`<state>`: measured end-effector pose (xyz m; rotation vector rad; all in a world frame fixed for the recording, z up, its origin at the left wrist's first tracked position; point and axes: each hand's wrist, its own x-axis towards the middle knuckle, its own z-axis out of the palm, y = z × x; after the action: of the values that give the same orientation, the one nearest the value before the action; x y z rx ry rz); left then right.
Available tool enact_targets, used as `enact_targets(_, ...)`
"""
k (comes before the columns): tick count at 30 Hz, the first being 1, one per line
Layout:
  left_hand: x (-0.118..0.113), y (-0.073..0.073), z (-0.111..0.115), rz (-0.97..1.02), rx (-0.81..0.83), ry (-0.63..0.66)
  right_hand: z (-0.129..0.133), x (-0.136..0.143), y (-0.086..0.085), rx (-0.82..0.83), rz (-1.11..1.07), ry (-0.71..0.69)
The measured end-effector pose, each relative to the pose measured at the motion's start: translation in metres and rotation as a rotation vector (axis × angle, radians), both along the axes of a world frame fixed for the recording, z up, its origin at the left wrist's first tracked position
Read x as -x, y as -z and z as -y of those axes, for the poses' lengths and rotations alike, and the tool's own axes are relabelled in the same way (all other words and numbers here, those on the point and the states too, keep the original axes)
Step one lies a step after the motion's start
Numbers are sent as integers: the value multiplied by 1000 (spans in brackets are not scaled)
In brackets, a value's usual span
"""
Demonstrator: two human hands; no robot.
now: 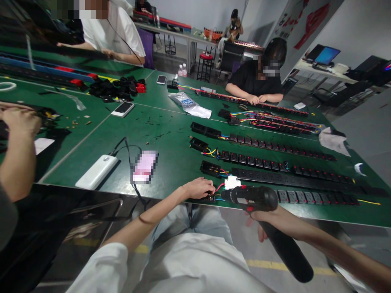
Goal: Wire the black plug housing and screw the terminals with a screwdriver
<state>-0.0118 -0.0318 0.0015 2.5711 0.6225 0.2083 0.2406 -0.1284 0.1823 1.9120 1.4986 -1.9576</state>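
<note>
My left hand (pixel 200 188) rests at the table's near edge, its fingers bent over a small black wired end piece (pixel 210 197); what the fingertips pinch is too small to make out. In my right hand (pixel 263 219) is a black power screwdriver (pixel 258 198), its front end pointing left toward that end piece. Red and blue wires run from the piece, beside a white breaker module (pixel 232 182). The nearest socket strip (pixel 308 198) extends to the right behind the screwdriver.
More black socket strips (pixel 256 161) lie behind. A white power bank (pixel 97 171) and a phone (pixel 144 167) with a cable lie left. A neighbour's arm (pixel 18 150) is at far left; another person (pixel 258 81) works across the green table (pixel 171 138).
</note>
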Motion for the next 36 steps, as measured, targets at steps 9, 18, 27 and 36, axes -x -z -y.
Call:
enact_targets(9, -5, -8, -7, 5, 14, 30, 3, -6, 2, 2, -45, 56)
enact_targets(18, -3, -9, -5, 83, 139, -25, 5, -8, 2, 10, -57, 83)
enact_targets(27, 1, -3, 1, 350, 276, -188, 10, -13, -5, 41, 3, 149)
enact_targets(36, 9, -3, 20, 597, 480, -540, 19, -22, -5, 24, -52, 165)
